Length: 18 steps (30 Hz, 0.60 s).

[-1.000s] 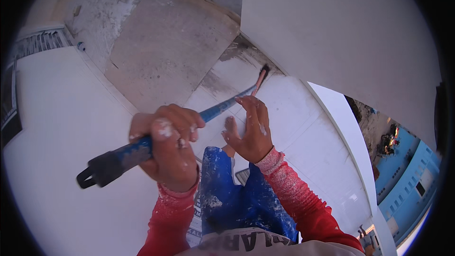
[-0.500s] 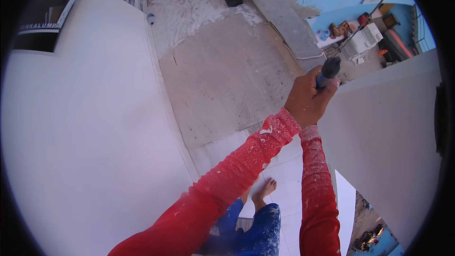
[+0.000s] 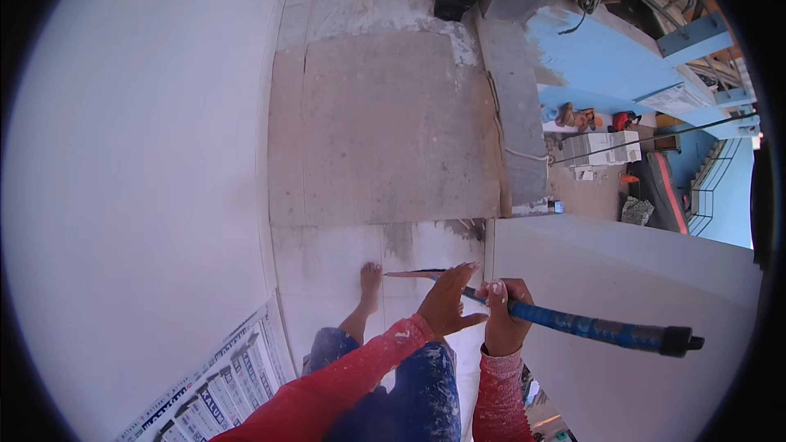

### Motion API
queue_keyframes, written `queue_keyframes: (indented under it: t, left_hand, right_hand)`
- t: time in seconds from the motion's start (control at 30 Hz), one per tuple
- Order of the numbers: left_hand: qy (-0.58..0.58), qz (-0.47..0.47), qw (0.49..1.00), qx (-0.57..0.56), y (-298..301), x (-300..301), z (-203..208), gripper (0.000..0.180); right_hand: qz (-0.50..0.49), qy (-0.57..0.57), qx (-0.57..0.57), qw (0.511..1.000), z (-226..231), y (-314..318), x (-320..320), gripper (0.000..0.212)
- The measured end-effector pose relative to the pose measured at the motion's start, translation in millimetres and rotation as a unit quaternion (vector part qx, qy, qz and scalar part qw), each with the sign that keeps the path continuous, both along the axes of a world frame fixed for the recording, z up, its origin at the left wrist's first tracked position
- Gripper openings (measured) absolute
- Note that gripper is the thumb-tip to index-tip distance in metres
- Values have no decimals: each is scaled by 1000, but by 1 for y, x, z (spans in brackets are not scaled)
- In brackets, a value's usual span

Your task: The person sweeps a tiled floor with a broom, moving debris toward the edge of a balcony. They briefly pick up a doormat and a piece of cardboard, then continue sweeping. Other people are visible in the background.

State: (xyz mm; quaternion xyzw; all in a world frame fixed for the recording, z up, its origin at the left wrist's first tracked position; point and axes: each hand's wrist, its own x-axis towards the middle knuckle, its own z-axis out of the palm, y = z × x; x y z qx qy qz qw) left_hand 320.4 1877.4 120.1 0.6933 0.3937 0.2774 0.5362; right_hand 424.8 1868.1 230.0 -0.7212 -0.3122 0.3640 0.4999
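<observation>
A long blue pole (image 3: pixel 585 326) with grey patches and a black end cap lies slantwise across the lower right. My right hand (image 3: pixel 505 315) is wrapped round it near the middle of its visible length. Beside it, my left hand (image 3: pixel 446 299) has its fingers stretched out and the thumb apart, over the pole's thinner part. Whether the left palm touches the pole I cannot tell. Past the left fingers, the pole's narrow far part runs toward my bare foot (image 3: pixel 371 285). Its tip is too small to make out.
A smooth white wall (image 3: pixel 147 155) stands at the left, and a pale low wall (image 3: pixel 630 266) at the right. Ahead lies a brownish board (image 3: pixel 385 131) on the floor. A black bucket (image 3: pixel 453 2) stands beyond it. White boxes (image 3: pixel 602 150) sit in the lower area at right.
Both hands have come down and nearer to me. The pole has swung from end-on to sideways. My left hand has opened from its grip. The view has turned too.
</observation>
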Motion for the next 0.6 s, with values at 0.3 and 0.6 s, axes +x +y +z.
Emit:
queue_keyframes:
  t: [0.3, 0.6]
  left_hand:
    - [166, 126, 941, -266, -89, 7, -187, 19]
    - [174, 213, 960, -60, 157, 3, -163, 16]
  right_hand:
    - [95, 317, 43, 943, -103, 51, 51, 23]
    - [360, 47, 288, 886, -46, 207, 43, 28]
